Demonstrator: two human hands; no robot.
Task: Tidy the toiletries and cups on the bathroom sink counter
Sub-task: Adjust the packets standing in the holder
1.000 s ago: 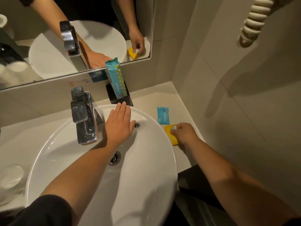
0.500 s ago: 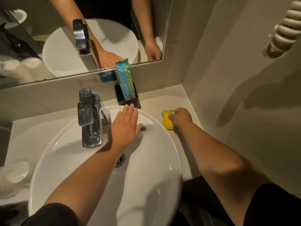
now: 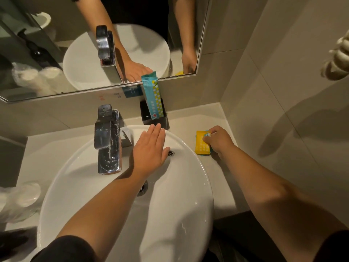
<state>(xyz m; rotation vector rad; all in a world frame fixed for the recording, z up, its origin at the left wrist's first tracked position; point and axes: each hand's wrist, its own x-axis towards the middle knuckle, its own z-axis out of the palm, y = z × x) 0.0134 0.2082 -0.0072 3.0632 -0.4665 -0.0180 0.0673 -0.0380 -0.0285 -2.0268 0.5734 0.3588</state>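
A yellow sachet (image 3: 201,143) lies on the counter right of the white basin (image 3: 190,178), on top of a blue sachet whose corner (image 3: 202,156) peeks out below. My right hand (image 3: 219,141) pinches the yellow sachet at its right edge. My left hand (image 3: 150,150) rests flat, fingers together, on the basin's back rim beside the chrome tap (image 3: 107,138). A tall blue toiletry packet (image 3: 153,97) stands in a black holder (image 3: 154,118) against the back wall. Plastic-wrapped cups (image 3: 18,199) sit at the left edge.
The mirror (image 3: 56,63) runs along the back wall above the counter. The tiled side wall (image 3: 273,110) closes the counter off on the right. A coiled white cord (image 3: 338,57) hangs at the far right. Bare counter (image 3: 224,197) lies between the basin and the wall.
My right hand has carried the yellow sachet away from me and set it on top of the blue sachet. My left hand has stayed on the basin rim.
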